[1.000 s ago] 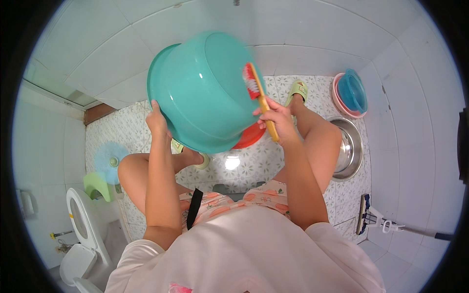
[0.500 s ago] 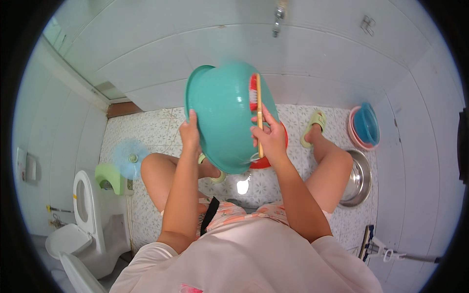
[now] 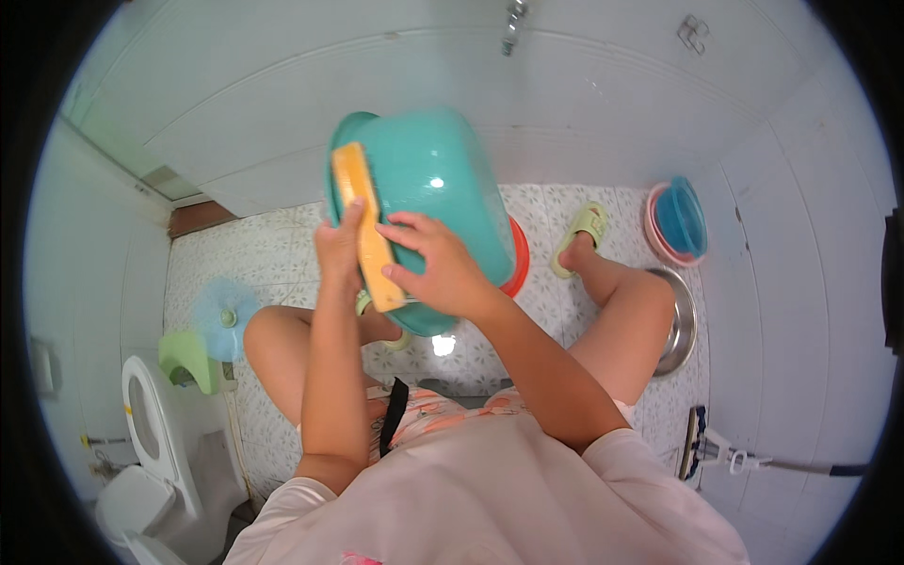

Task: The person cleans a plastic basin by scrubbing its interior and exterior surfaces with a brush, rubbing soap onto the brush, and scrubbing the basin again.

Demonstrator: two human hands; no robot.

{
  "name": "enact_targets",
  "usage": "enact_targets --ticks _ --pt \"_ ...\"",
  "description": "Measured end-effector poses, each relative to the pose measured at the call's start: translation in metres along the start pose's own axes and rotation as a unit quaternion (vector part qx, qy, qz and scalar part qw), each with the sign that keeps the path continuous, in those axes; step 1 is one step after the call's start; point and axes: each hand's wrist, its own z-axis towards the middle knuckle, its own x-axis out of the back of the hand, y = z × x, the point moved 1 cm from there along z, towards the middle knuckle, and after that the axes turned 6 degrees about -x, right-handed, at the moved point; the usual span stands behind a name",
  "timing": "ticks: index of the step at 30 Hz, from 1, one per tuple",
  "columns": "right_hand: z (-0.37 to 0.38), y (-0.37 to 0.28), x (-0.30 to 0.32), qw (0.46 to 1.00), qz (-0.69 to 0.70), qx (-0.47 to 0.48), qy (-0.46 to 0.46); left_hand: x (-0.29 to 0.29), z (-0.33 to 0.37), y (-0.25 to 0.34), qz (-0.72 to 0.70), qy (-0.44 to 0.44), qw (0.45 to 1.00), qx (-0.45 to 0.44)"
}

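A large teal plastic basin [image 3: 443,188] is tipped on its side between my knees, its rim toward the left. My left hand [image 3: 339,250] is closed on that rim, with the thumb up beside the brush. In my right hand [image 3: 438,268] is a scrubbing brush [image 3: 353,184] with a yellow wooden back, lying lengthwise along the basin's rim side. Its bristles face the basin and are mostly hidden. Behind the teal basin, part of a red basin [image 3: 520,259] shows on the floor.
Right of my leg are a steel basin [image 3: 680,325] and stacked pink and blue basins [image 3: 680,221]. A mop [image 3: 730,455] leans at the lower right. On the left stand a toilet [image 3: 155,443], a green stool [image 3: 188,358] and a pale blue mesh thing [image 3: 226,311]. A tap [image 3: 513,28] juts from the wall.
My right hand has carried the brush left across the teal basin, from its right side to near the rim. The brush's back now faces up. The whole view has shifted slightly.
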Motion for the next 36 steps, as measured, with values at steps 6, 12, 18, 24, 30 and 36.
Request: enact_targets --ticks 6,12,18,24,30,36 --pt "-0.055 0.206 -0.002 0.729 0.344 -0.426 0.412 0.072 0.025 0.019 0.061 0.003 0.998 -0.014" --pt "-0.289 0.504 -0.055 0.692 -0.012 -0.716 0.085 0.046 0.066 -0.005 -0.030 0.021 0.996 0.079" --pt "-0.238 0.461 -0.138 0.443 0.404 -0.683 0.418 0.053 0.062 0.045 -0.010 0.087 0.996 0.026" --pt "-0.216 0.438 -0.140 0.469 0.436 -0.698 0.320 0.034 0.060 0.043 0.037 0.093 0.995 0.016" --pt "-0.197 0.447 -0.118 0.459 0.483 -0.682 0.302 0.033 0.072 0.021 -0.007 0.081 0.996 0.044" --pt "-0.150 0.450 -0.116 0.551 0.245 -0.666 0.438 0.025 0.066 0.018 -0.017 0.073 0.995 0.060"
